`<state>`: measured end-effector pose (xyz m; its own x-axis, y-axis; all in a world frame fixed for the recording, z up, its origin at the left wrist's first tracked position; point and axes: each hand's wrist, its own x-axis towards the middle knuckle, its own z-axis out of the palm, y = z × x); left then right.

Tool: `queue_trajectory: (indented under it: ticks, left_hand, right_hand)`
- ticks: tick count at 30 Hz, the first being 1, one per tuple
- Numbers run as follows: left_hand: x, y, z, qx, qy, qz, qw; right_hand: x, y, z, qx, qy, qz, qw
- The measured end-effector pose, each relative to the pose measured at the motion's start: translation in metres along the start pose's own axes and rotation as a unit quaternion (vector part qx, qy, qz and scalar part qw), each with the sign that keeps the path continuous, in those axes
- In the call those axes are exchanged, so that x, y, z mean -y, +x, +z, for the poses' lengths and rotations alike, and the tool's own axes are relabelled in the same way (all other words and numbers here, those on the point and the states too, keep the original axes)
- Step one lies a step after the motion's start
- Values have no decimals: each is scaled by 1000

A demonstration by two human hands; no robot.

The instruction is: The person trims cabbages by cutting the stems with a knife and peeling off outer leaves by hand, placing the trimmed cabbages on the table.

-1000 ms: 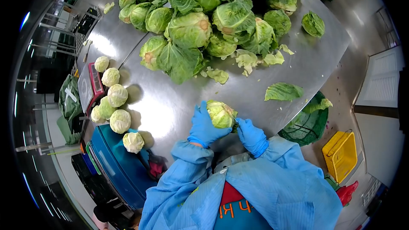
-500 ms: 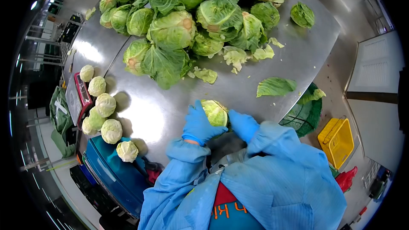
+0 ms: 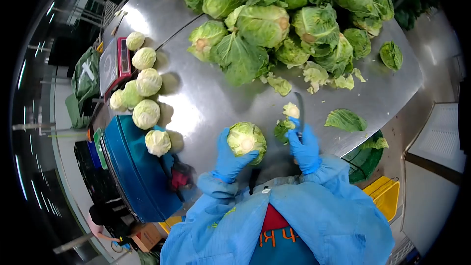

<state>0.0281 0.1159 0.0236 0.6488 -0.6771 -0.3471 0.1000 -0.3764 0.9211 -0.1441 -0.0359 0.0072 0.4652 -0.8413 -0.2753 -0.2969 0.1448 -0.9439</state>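
My left hand (image 3: 228, 159), in a blue glove, is wrapped round a pale green cabbage (image 3: 248, 140), whose cut stem end faces up. My gloved right hand (image 3: 305, 150) grips a knife (image 3: 300, 105) with its dark blade pointing away from me. By the fingertips of that hand is a cut-off pale stem piece (image 3: 291, 111). A green leaf scrap (image 3: 283, 130) hangs just beside it. Both hands are at the near edge of the metal table (image 3: 211, 110), a little apart from each other.
A heap of untrimmed cabbages (image 3: 262, 24) covers the far side. Several trimmed cabbages (image 3: 148, 82) line the left, beside a red scale (image 3: 124, 58) and a blue bin (image 3: 135, 167). At right are a loose leaf (image 3: 346, 119), a green basket (image 3: 365, 162) and a yellow crate (image 3: 385, 196).
My view has shifted, so the table contents sit further right. My hands have parted; the cabbage now shows its cut stem end. The knife and stem piece have come into sight at my right hand.
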Motion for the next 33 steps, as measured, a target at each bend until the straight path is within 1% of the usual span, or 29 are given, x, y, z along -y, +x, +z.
queue_trajectory:
  ticks: [1, 2, 3, 4, 5, 6, 8, 10, 12, 14, 17, 18, 20, 21, 22, 23, 24, 25, 27, 30, 33]
  left_hand:
    - [2, -3, 0, -3, 2, 6, 1000]
    - [4, -4, 0, -5, 5, 15, 1000]
    - [7, -6, 0, -5, 8, 23, 1000]
    - [9, -7, -3, 15, 26, 48, 998]
    - [10, -6, -7, 35, 45, 74, 996]
    - [10, -5, -12, 55, 66, 100, 991]
    - [15, -4, -9, 59, 11, 92, 994]
    - [15, -7, -8, 68, -28, 75, 994]
    - [9, -3, -8, 82, -51, 58, 994]
    - [11, -2, -6, 86, -47, 69, 993]
    - [9, -10, 13, 77, -44, 93, 992]
    - [8, -11, 24, 71, -44, 103, 991]
    - [12, -10, 51, 80, -43, 99, 991]
    - [13, -8, 64, 87, -42, 98, 990]
    - [4, -7, 77, 95, -25, 103, 990]
    - [-8, -6, 91, 104, -8, 107, 989]
    - [-15, -7, 101, 113, 8, 110, 987]
    - [5, 3, 108, 115, 56, 142, 982]
    - [-11, 4, 112, 142, 60, 134, 979]
    - [-17, 5, 112, 154, 66, 123, 978]
    - [-4, 9, 109, 146, 72, 124, 979]
  right_hand:
    - [24, 1, 7, 91, 120, 124, 981]
    - [19, 10, 17, 107, 119, 111, 981]
    - [1, 21, 31, 122, 118, 98, 981]
    - [-19, 34, 44, 138, 117, 86, 980]
    - [-41, 51, 46, 126, 82, 102, 983]
    - [-42, 62, 42, 63, 139, 86, 984]
    - [-44, 76, 28, -67, 254, 60, 963]
    - [-57, 87, -10, -144, 273, 51, 950]
    - [-54, 75, -52, -241, 312, 46, 918]
    - [-77, 58, -97, -287, 329, 41, 899]
    - [-99, 12, -144, -361, 289, 37, 886]
    - [-106, -4, -154, -373, 247, 38, 894]
    - [-99, -30, -155, -385, 153, 13, 910]
    - [-99, -31, -155, -285, 173, 67, 941]
    - [-92, -33, -152, -183, 191, 120, 957]
    - [-86, -38, -143, -118, 96, 104, 983]
    - [-71, -43, -133, -59, 1, 77, 995]
    - [-39, -45, -108, -32, -206, -17, 978]
    - [-37, -33, -85, -22, -250, -73, 965]
    - [-17, -22, -68, 29, -355, -83, 931]
    - [-29, -4, -66, 80, -356, -110, 925]
